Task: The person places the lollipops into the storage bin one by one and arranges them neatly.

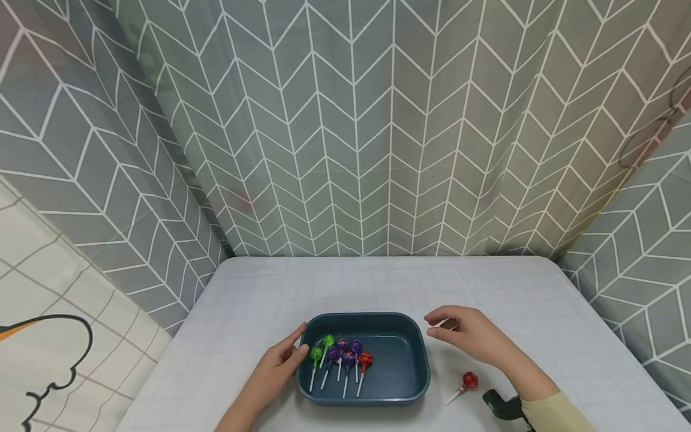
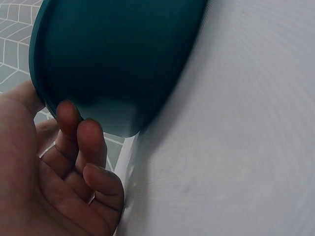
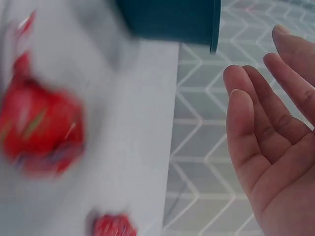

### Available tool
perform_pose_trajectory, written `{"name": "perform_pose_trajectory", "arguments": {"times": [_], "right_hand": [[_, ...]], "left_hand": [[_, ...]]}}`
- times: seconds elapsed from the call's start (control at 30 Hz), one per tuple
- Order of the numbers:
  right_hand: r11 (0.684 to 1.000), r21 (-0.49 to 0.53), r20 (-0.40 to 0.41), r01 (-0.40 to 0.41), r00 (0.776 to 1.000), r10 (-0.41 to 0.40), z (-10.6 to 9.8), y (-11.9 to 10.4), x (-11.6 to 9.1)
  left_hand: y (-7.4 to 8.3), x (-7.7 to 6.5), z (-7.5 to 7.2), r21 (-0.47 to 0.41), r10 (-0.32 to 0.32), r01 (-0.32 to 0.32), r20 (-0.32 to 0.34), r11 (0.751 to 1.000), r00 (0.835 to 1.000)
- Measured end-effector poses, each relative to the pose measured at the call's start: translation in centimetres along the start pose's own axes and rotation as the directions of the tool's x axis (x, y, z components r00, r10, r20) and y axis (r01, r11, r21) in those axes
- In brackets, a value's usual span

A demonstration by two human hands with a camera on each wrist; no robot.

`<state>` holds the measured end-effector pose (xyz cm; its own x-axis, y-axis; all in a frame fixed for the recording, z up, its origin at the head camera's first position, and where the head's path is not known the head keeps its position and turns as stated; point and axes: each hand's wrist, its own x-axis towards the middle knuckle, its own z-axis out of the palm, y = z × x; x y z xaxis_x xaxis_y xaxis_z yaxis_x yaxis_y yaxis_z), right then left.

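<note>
A dark teal rectangular tray [image 1: 396, 360] stands on the table with several wrapped lollipops in its left half: two green lollipops [image 1: 328, 341], several purple ones [image 1: 348, 359] and a red lollipop [image 1: 365, 360]. My left hand [image 1: 275, 369] holds the tray's left edge, thumb at the rim; its other fingers are bent near the outer wall in the left wrist view. Beyond the tray's right edge my right hand [image 1: 469, 330] hovers with loosely bent fingers and nothing in it. On the table below that hand lies another red lollipop [image 1: 469, 380], blurred and large in the right wrist view.
The table [image 1: 324, 282] has a white cloth. Patterned grey curtains [image 1: 372, 150] hang behind it and at both sides. A second red wrapped piece [image 3: 114, 225] shows in the right wrist view. A dark curved object [image 1: 502, 405] sits beside the right sleeve.
</note>
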<state>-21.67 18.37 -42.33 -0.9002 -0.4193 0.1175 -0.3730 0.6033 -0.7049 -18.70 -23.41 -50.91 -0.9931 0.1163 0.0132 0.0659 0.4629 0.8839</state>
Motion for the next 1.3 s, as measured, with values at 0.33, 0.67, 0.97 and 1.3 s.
{"name": "perform_pose_trajectory", "arguments": {"times": [0.33, 0.67, 0.97, 1.3], "right_hand": [[0.983, 0.014, -0.109, -0.186, 0.977, 0.186, -1.0, 3.3, -3.0], [0.958, -0.015, -0.245, -0.287, 0.930, 0.274, -1.2, 7.2, -4.7], [0.921, 0.044, -0.203, -0.387, 0.900, 0.387, -1.1, 8.5, -4.7], [0.927, -0.018, -0.186, -0.375, 0.912, 0.365, -0.8, 8.7, -4.6]], "left_hand": [[0.1, 0.1, -0.1, 0.016, -0.020, 0.020, 0.004, 1.000, 1.000], [0.2, 0.4, -0.4, 0.026, -0.020, 0.020, 0.008, 0.999, 1.000], [0.3, 0.3, -0.3, 0.022, -0.026, 0.026, -0.003, 0.999, 1.000], [0.2, 0.1, 0.1, -0.008, -0.040, 0.040, 0.010, 0.999, 0.999]]}}
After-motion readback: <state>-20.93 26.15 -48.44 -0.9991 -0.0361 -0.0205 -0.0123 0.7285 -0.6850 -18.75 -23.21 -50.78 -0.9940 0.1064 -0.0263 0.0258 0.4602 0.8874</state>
